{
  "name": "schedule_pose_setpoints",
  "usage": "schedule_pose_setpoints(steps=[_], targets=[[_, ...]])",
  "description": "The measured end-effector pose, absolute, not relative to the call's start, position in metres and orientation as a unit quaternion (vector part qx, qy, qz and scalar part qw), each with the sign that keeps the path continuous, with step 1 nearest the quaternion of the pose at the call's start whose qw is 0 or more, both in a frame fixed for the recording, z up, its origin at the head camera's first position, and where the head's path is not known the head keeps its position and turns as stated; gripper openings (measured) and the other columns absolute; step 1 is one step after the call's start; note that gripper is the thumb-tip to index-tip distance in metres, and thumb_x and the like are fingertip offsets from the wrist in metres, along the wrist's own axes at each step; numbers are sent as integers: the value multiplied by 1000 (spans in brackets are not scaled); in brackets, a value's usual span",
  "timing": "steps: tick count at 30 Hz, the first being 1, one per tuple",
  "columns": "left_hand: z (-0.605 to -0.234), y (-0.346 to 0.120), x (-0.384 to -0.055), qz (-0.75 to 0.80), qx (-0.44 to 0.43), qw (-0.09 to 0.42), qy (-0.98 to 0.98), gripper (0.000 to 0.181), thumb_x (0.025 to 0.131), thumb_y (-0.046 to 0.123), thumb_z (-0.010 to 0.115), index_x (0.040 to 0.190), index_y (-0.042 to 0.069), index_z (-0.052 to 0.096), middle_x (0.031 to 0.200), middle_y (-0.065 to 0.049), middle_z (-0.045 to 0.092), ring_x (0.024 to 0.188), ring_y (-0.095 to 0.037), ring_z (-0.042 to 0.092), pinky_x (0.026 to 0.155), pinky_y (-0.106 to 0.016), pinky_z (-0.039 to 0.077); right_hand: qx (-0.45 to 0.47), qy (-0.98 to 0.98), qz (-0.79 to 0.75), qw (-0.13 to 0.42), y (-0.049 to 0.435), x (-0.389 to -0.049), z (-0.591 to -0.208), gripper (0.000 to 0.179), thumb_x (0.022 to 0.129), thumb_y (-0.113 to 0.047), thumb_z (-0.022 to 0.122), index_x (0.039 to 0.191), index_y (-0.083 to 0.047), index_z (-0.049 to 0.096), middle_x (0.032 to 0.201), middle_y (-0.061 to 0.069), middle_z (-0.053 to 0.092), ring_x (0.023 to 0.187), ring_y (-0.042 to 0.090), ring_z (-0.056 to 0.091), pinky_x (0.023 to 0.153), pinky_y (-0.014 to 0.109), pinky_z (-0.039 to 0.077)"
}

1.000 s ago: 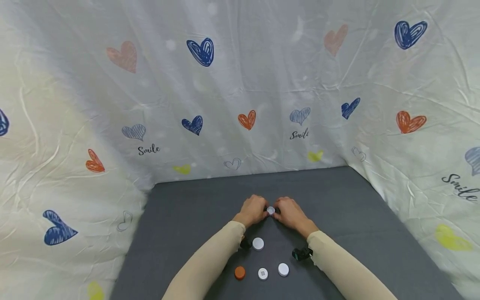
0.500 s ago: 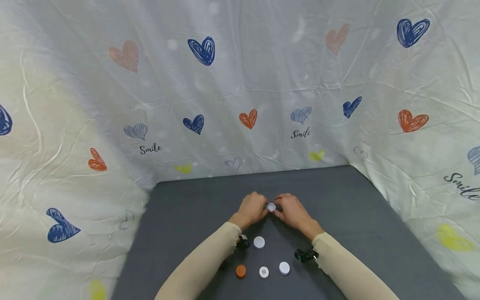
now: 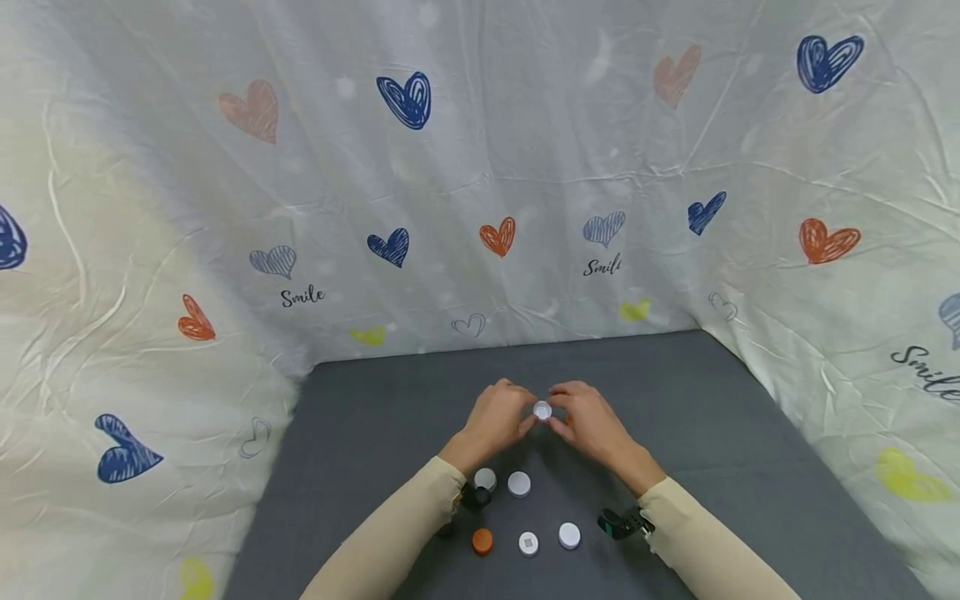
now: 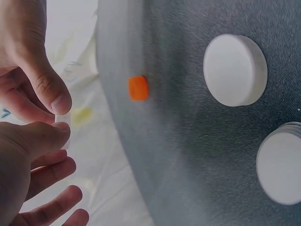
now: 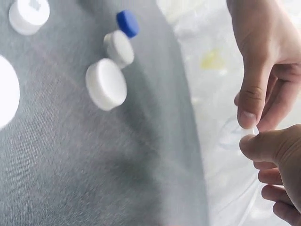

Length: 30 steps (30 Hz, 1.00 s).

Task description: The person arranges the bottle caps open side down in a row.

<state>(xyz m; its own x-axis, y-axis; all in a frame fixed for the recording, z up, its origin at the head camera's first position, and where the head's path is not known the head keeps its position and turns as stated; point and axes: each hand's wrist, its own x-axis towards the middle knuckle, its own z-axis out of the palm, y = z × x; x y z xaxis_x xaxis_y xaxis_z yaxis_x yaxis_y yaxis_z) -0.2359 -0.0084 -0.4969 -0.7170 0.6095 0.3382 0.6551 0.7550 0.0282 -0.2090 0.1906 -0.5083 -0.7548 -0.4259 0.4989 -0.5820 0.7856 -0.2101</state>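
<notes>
Both hands meet above the table and hold one small white bottle cap [image 3: 542, 411], its ribbed side [image 4: 66, 120] showing in the left wrist view. My left hand [image 3: 497, 415] pinches it from the left between thumb and fingers. From the right, my right hand [image 3: 592, 421] grips the opposite side with thumb and forefinger. In the left wrist view, the left hand's other fingers spread loosely below the cap. Thumbs hide most of the cap in both wrist views. An orange cap [image 4: 138, 88] lies on the table beneath the right hand.
On the grey table [image 3: 375, 433], nearer the body, lie white caps [image 3: 519, 484] [image 3: 485, 479] [image 3: 569, 535], a white cap with a square mark [image 3: 528, 544] and an orange cap [image 3: 482, 542]. The right wrist view adds a blue cap [image 5: 128, 23]. A heart-printed curtain [image 3: 435, 175] surrounds the table.
Both hands rise slightly with the white bottle cap, and their wrists spread apart. A white cap behind the left wrist has come into sight, as has an orange spot by the right hand.
</notes>
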Motion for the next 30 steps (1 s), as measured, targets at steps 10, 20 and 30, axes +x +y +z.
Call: schedule_pose_setpoints(steps=[10,20,30], targets=[[-475,-28,-214,-116,-373,217,-895,23,88,35,77,105,21,79,106,7,76,100,-16,65,85,-34,55,289,-904,195,247,183,-187,-482,27,83,-26,84,106,-12,78,118,9,70,111,29,64,90,51,53],[-458,-47,-186,-152,-392,250,-872,25,87,32,79,108,19,77,108,6,74,101,-15,64,83,-34,54,315,-883,220,270,175,-164,-467,31,82,-25,84,109,-11,77,121,9,68,114,29,62,90,52,52],[-460,-60,-174,-181,-394,254,-865,26,85,30,80,107,17,76,108,3,74,103,-17,64,87,-35,54,318,-878,240,263,165,-153,-464,33,82,-25,85,111,-13,77,124,6,67,117,26,61,92,49,54]])
